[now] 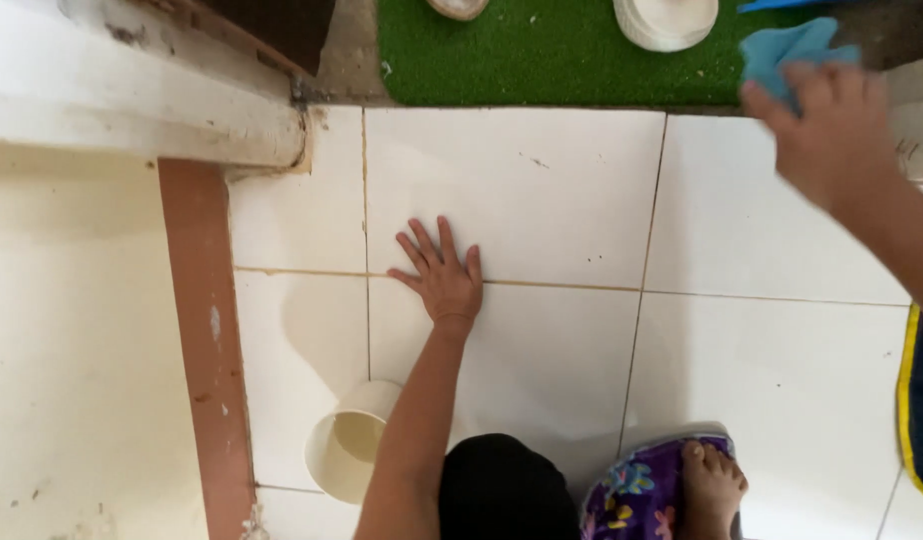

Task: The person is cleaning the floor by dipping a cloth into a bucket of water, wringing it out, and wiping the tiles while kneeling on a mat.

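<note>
White floor tiles (542, 190) with tan grout lines fill most of the view; a green turf mat (542, 55) lies along the top edge, a brown threshold strip (207, 340) runs down the left. Left hand (442, 275) rests flat on the tile, fingers spread, palm down across a grout line, holding nothing; it looks like a brace for body weight. Right hand (832, 135) is raised at upper right, blurred with motion, fingers closed over a light blue cloth (792, 50) that sticks out above the knuckles. The two hands are well apart. Cloth sits near the mat's edge, over the far right tile; whether it touches the floor I cannot tell. A pale plastic cup (352, 440) lies tipped on its side just beside the left forearm. A few dark specks show on the middle tile. Judgement: floor wiping is under way, and the specks suggest the centre tiles are not yet finished.
</note>
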